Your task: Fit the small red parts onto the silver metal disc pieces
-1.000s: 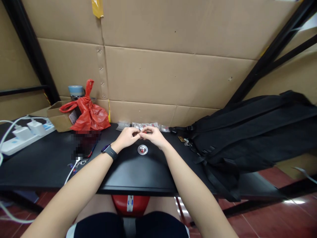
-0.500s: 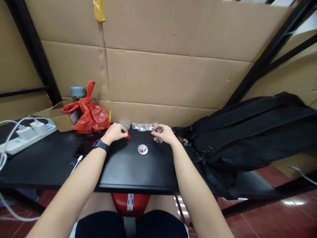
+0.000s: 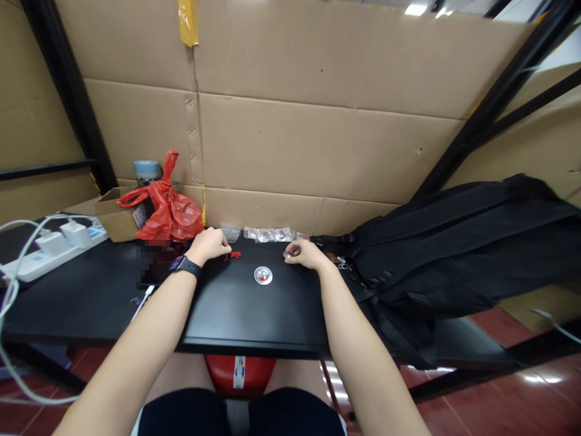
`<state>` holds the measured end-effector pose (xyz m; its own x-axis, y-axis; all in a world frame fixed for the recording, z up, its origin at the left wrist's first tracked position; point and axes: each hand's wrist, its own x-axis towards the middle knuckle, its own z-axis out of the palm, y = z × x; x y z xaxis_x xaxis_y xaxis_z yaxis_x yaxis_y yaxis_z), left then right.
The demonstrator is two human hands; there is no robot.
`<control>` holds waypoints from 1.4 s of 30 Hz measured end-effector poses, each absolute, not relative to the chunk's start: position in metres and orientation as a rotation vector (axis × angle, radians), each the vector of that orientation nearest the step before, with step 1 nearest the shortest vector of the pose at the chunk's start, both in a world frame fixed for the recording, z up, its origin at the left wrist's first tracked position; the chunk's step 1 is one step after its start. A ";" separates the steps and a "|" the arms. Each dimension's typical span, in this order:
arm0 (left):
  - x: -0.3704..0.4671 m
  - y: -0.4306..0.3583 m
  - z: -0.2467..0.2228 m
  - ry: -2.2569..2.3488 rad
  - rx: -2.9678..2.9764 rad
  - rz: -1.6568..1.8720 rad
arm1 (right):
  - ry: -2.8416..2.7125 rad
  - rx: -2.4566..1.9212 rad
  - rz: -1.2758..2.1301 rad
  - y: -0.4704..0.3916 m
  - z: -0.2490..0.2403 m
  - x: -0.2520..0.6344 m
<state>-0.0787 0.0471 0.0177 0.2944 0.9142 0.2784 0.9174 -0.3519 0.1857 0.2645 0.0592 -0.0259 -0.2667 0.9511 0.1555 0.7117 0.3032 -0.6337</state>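
On the black desk lies a clear round disc with a small red part at its middle, rather like a suction cup. My left hand, wearing a dark watch, is closed in a pinch at the left end of a thin red cord. A strand of it hangs at the fingertips while the rest lies on the desk. My right hand is closed on another clear disc, mostly hidden by the fingers. Behind the hands, small clear packets holding similar discs line the cardboard wall.
A red plastic bag and a cardboard box stand at the back left, near a white power strip with cables. A dark pixelated device lies by my left forearm. A black backpack covers the right side.
My left hand has drawn slightly back from the red cord, which now shows more spread out. The right hand has shifted a little right and nearer, taking the disc that lay beneath it.
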 end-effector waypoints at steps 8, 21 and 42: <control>-0.094 0.054 0.018 -1.649 -2.791 -0.483 | -2.096 -1.544 0.612 0.058 -0.023 0.265; -0.124 0.063 0.015 -1.835 -2.846 -0.210 | -2.127 -1.516 0.407 0.039 -0.001 0.247; -0.070 0.053 0.001 -1.649 -2.666 -0.686 | -2.394 -1.161 0.953 0.016 0.006 0.192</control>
